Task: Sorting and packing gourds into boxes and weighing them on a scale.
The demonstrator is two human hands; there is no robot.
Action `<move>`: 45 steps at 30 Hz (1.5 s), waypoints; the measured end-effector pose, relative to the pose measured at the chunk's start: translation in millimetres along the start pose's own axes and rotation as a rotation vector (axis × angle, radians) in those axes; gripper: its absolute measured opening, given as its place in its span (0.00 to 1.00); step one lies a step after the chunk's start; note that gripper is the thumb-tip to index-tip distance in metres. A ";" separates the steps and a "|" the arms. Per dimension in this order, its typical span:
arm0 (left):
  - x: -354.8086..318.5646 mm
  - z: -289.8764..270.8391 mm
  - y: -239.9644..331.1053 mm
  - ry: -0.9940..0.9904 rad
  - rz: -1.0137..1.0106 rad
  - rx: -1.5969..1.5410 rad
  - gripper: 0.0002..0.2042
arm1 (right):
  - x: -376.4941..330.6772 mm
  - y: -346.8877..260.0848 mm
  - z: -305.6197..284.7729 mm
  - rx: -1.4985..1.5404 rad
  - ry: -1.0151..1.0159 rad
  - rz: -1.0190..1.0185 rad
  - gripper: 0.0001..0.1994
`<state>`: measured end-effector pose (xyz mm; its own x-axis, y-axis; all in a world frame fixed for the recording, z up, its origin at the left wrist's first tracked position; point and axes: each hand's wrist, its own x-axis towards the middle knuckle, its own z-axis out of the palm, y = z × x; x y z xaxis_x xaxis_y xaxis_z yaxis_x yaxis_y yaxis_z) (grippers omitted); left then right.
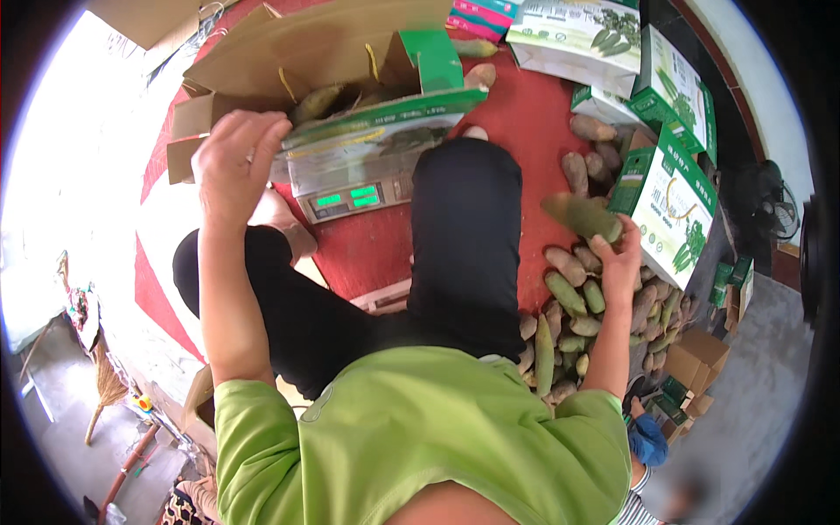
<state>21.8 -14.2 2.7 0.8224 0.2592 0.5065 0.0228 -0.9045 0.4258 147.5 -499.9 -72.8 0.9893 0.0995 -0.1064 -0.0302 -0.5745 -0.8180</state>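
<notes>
A long green radish (582,217) is in my right hand (619,258), its fingers closed round the near end. It is held over the radish pile and beside a standing white-and-green carton. My left hand (234,162) grips the near left edge of an open cardboard box (376,131), fingers bent over the flap. Inside the box at least one radish (317,103) shows; the rest of the inside is shaded. The box rests on a scale (350,201) with lit green digits.
Many radishes (569,293) lie heaped on the red floor covering (525,114) to the right. Printed cartons (674,87) stand at the upper right. A fan (779,203) is by the right wall. Another person (646,442) is at the lower right; a broom (107,381) lies left.
</notes>
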 end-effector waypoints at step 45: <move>5.8 -45.0 -62.1 0.767 -0.438 -0.340 0.11 | 169.5 -160.6 193.4 0.187 -0.454 0.009 0.18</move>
<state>-0.5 58.7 13.0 0.1792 0.8138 0.5528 -0.0251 -0.5579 0.8295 292.5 -233.7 -68.8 0.8283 0.4630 -0.3154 -0.1043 -0.4257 -0.8988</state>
